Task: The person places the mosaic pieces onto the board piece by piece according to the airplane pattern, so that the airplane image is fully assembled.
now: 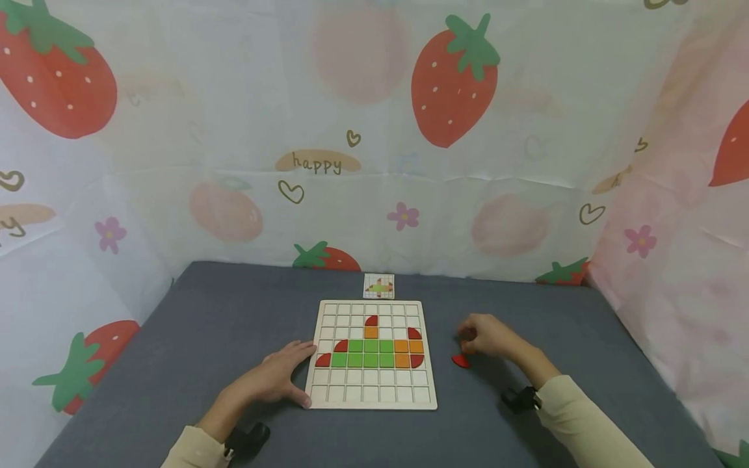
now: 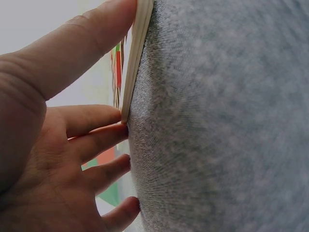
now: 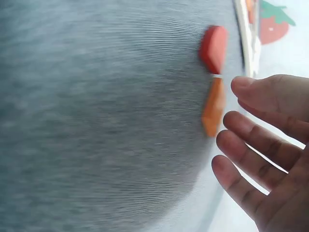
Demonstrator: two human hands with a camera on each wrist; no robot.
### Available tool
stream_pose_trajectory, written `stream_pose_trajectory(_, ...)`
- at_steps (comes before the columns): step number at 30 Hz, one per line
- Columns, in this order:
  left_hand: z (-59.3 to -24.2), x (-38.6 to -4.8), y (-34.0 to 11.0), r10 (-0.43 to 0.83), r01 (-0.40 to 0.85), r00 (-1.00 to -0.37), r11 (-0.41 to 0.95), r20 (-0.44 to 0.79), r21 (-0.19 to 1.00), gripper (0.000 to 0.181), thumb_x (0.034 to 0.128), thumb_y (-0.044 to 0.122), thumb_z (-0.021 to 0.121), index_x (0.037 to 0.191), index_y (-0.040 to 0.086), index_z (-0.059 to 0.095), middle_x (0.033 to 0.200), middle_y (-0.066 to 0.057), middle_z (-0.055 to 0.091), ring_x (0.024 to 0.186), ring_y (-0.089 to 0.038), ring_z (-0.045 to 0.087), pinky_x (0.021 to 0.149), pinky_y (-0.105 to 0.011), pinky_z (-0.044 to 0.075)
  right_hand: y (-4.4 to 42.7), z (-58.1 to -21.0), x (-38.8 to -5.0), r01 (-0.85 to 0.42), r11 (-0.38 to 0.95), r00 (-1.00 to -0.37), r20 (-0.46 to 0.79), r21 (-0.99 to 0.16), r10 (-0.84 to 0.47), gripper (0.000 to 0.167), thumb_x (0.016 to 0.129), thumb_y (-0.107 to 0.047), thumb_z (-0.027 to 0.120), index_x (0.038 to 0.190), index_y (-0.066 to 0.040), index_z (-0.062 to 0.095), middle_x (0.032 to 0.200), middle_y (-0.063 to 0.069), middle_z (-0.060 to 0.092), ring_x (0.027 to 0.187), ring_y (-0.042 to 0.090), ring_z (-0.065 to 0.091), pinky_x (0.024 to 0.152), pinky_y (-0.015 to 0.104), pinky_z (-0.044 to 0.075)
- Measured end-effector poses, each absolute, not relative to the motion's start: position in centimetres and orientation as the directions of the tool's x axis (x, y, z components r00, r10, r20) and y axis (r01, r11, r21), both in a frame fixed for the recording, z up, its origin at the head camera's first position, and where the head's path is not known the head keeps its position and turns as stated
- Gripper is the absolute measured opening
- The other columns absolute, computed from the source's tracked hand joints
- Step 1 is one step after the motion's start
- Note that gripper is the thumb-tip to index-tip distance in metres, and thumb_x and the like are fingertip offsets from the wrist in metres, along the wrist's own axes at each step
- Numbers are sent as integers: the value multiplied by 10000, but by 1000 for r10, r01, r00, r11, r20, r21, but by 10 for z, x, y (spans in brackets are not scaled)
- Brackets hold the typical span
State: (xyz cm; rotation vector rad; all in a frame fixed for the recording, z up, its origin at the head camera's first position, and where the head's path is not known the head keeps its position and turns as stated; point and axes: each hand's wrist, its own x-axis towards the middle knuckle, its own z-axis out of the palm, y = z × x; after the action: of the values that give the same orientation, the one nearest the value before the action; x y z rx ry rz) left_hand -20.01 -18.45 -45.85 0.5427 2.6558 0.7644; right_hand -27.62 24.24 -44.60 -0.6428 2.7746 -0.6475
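A pale wooden grid board (image 1: 371, 394) lies flat on the table, holding green squares (image 1: 371, 353), several orange squares (image 1: 401, 353) and red quarter-round pieces (image 1: 323, 360). My left hand (image 1: 275, 375) rests at the board's left side, fingers spread, thumb touching the near corner. In the left wrist view, the thumb and fingertips meet the board's edge (image 2: 137, 53). Right of the board, my right hand (image 1: 490, 336) hovers low over the table with bent fingers. Near its fingertips lie a red piece (image 3: 214, 48) and an orange piece (image 3: 213, 107), neither visibly gripped.
A small picture card (image 1: 379, 286) with a coloured grid pattern lies behind the board. Dark grey cloth (image 1: 246, 305) covers the table. Printed fabric with strawberries (image 1: 455, 84) hangs behind and at the sides.
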Motion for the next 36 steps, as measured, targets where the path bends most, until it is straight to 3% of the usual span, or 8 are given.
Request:
stream_pose_trajectory(6, -458, -200, -185, 442, 268, -874, 784, -200, 560, 985, 672, 323, 870, 1456, -33, 393, 1526, -227, 374, 1444, -479, 244, 1068, -710, 233, 246, -454, -274, -430, 801, -863, -70, -417, -500, 272, 812, -86, 753, 1063, 12, 719, 967, 70, 649, 877, 210, 622, 756, 366, 532)
stream_pose_trajectory(18, -460, -201, -184, 436, 258, -875, 787, -210, 560, 992, 665, 330, 873, 1459, -24, 395, 1534, -217, 368, 1451, -466, 238, 1076, -700, 228, 250, -455, -269, -434, 801, -866, -57, -412, -498, 207, 820, -74, 747, 1012, 0, 727, 930, 58, 635, 828, 181, 609, 706, 318, 523)
stream_pose_trajectory(36, -457, -200, -184, 443, 264, -873, 780, -203, 567, 986, 671, 326, 869, 1456, -35, 393, 1528, -228, 373, 1444, -479, 243, 1068, -704, 237, 242, -451, -263, -414, 839, -888, -47, -354, -457, 159, 804, -53, 757, 960, -26, 743, 902, 44, 637, 816, 195, 617, 711, 344, 537)
